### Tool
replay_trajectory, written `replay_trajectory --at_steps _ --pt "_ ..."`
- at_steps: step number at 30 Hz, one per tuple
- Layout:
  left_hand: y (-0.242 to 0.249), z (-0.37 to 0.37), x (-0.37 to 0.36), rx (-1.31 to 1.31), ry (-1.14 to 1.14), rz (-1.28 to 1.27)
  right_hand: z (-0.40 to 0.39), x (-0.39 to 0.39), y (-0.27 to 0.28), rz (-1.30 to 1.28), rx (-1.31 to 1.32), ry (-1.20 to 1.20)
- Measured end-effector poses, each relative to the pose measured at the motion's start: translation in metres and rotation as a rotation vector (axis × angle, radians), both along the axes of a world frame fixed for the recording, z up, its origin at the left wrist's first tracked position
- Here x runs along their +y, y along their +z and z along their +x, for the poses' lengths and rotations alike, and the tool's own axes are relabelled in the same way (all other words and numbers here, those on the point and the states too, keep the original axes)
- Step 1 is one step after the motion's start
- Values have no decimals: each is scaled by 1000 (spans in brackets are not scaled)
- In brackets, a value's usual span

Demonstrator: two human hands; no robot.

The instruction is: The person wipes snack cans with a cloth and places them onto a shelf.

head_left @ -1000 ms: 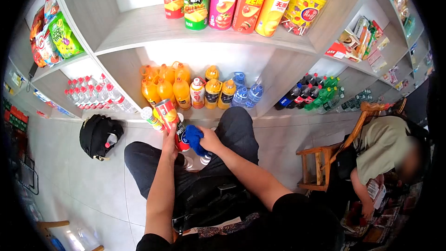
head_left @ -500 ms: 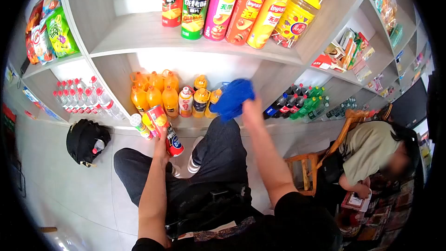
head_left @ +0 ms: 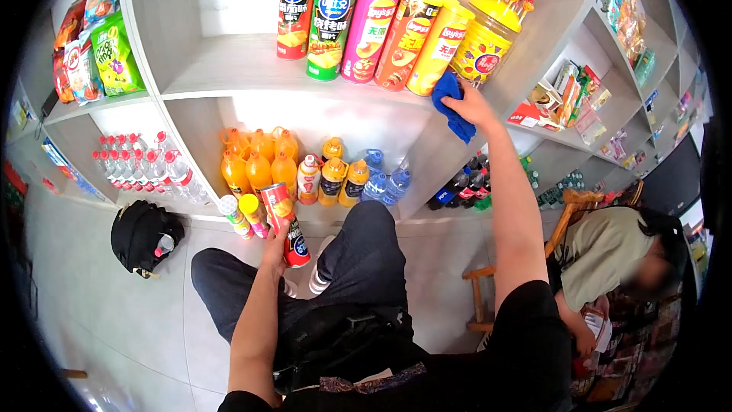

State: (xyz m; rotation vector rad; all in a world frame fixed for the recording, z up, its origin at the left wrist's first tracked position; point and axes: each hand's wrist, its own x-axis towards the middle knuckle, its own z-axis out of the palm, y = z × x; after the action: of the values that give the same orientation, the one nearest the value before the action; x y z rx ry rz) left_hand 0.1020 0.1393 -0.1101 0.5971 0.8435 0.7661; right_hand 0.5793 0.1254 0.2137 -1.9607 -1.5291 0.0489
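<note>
My left hand (head_left: 275,250) is wrapped around a red crisps canister (head_left: 284,210), which it holds tilted above my lap. Beside that canister stand two small containers, one with a white cap (head_left: 229,206) and one with a yellow cap (head_left: 250,204). My right hand (head_left: 476,107) grips a blue cloth (head_left: 456,116) at the front edge of the upper shelf (head_left: 221,80). Just above the cloth are a yellow crisps canister (head_left: 441,49) and a yellow tub of lollipops (head_left: 482,46). More crisps canisters, including a green one (head_left: 334,27), line up to the left.
Orange drink bottles (head_left: 259,172) and blue-tinted bottles (head_left: 385,183) fill part of the lower shelf. Dark cola bottles (head_left: 451,189) are at the right. A black backpack (head_left: 141,236) lies on the floor at left. A seated person (head_left: 610,252) is beside a wooden chair (head_left: 480,301).
My right hand has carried the blue cloth up and right, from before the lower shelf to the upper shelf's edge. My left hand still holds the canister, shifted slightly right and down.
</note>
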Motion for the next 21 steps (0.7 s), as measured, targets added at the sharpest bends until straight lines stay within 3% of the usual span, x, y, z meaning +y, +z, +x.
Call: replay_trajectory --at_steps 4,10,13,16,20,21 --pt "18 -2 -5 9 4 -80 -13 -18 4 0 -47 -47" --pt "7 3 -2 13 -16 -2 11 -16 8 -8 -241 -264" --pt "5 3 -3 -6 -25 16 20 0 11 214 -143 -543" --pt "5 2 -3 15 -24 1 12 13 24 355 -104 -592" --pt "19 1 -7 -29 -8 -57 10 20 11 112 -80 -295" --pt "19 1 -6 -35 -8 -57 9 18 9 70 -182 -200"
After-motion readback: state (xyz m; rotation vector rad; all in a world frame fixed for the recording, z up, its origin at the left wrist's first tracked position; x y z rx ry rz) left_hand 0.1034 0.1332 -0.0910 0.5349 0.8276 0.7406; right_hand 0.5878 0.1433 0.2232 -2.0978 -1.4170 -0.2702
